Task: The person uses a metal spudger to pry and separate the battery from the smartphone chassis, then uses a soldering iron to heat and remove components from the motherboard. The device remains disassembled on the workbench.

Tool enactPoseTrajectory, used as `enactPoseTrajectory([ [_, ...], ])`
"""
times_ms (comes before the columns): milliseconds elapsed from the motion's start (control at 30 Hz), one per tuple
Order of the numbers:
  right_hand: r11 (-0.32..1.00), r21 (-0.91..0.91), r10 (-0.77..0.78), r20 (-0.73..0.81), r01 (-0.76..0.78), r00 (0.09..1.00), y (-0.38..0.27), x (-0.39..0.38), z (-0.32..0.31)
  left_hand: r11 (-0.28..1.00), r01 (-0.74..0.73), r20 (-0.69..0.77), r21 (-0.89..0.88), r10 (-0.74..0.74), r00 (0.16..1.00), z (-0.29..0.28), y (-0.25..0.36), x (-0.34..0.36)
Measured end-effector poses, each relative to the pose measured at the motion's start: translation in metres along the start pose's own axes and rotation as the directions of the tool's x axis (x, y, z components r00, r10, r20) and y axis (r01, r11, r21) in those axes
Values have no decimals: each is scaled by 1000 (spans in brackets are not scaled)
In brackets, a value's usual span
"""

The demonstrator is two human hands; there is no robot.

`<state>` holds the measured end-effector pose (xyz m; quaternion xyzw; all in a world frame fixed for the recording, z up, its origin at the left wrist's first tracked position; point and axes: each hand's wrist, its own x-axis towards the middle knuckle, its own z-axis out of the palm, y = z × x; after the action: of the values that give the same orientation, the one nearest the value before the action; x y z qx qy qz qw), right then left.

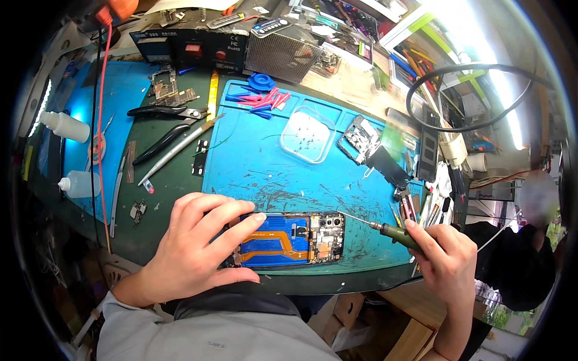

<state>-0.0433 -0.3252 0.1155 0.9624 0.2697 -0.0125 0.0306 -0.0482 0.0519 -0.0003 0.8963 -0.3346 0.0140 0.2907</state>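
Observation:
An opened smartphone (283, 240) lies flat near the front edge of a blue work mat (253, 180). Its blue inner panel, orange flex cable and circuit board with camera modules are exposed. Across the phone's left end rests my left hand (208, 243), fingers spread and steadying it by the edges. My right hand (442, 253) is wrapped round the green handle of a screwdriver (394, 234). The thin shaft points left, its tip at or just above the phone's upper right corner; contact cannot be made out. A clear square dish (308, 135) with tiny screws sits farther back.
Pliers (165, 132), a metal pen-like tool (174, 153) and white bottles (78, 183) lie to the left. Pink and blue plastic pieces (262, 99) and a phone frame part (361, 141) are behind. Loose tools (433, 207) crowd the right edge; a black cable (445, 126) loops above.

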Motion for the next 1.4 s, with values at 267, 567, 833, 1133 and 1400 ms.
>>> enactPoseTrajectory([
  [267,1000,-16,-6,3,6,1000,4,-1,2,1000,11,4,-4,-11,1000,0,2,2],
  [567,999,-29,-17,19,18,1000,4,3,-1,1000,18,10,-4,-18,1000,0,1,1],
  [833,1000,-6,-21,30,21,999,6,8,-3,1000,18,11,-4,-18,1000,0,2,2],
  [1133,998,50,-45,15,44,999,11,10,5,1000,22,14,-2,-22,1000,0,2,2],
  [1400,997,60,-54,24,52,998,8,13,10,1000,21,13,8,-21,1000,0,2,2],
])
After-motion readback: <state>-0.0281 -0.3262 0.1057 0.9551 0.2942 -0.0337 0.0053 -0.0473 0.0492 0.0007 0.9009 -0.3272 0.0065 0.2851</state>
